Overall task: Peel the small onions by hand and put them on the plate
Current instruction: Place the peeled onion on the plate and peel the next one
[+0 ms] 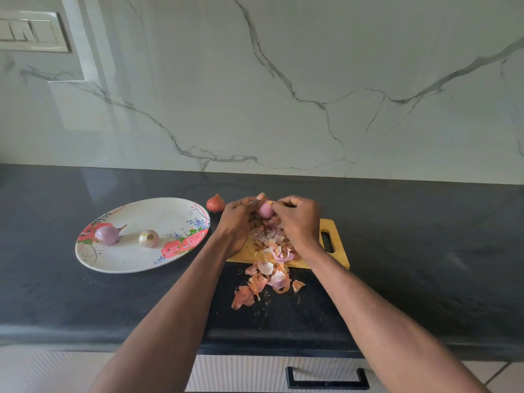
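Holding a small onion point(266, 209) up over the far end of the wooden cutting board point(337, 251), I have it cupped in my left hand point(238, 219), fingers curled round its left side and thumb up along its top. My right hand point(297, 219) is closed at the onion's upper right end, fingertips pinching a scrap of dry orange skin there. The onion shows mostly pale pink, glossy flesh; its long axis runs from lower left to upper right, with the end I am picking at pointing up and to the right, toward my right hand. Which end is root and which is stem I cannot tell.

Below my hands a heap of onion peels point(269, 268) covers the board and spills over its near edge onto the dark countertop point(425, 251), with crumbs scattered toward me. One unpeeled onion point(215, 203) sits on the counter just beyond the plate's right rim, its pointed tip upward.

To my left lies the floral plate point(136, 262), carrying two peeled onions well apart from each other. The purple onion point(108, 235) rests on the left side, its thin stem tail pointing right and slightly up. The paler onion point(149, 238) lies near the middle, its cut round end facing up toward me.

A drawer handle point(326, 378) shows beneath the counter edge, and a marble backsplash point(283, 80) rises behind.
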